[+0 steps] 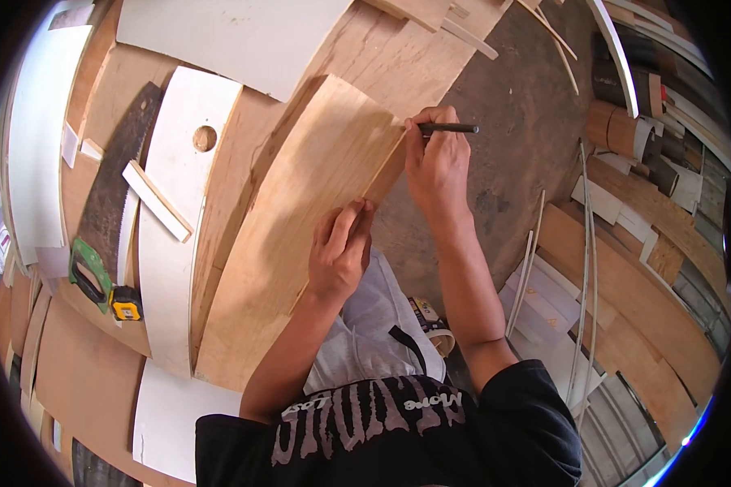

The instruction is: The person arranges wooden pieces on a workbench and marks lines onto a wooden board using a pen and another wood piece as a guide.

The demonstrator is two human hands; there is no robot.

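A long, light wooden board [300, 178] lies slantwise before me, its right edge towards my body. My left hand [339, 252] is closed at that edge, with bent fingers on the board and the thumb partly hidden. Farther up the same edge, my right hand [440, 166] grips a dark pencil [455, 127] between thumb and fingers. The pencil's back end points right, while its tip is hidden by the fingers near the board's far right corner.
Left of the board are a white panel [175, 268] with a round hole, a small white strip [158, 201], a green-handled handsaw [110, 187] and a yellow tape measure [126, 303]. Stacked boards [625, 292] and thin strips fill the right side, beyond the dark floor [503, 138].
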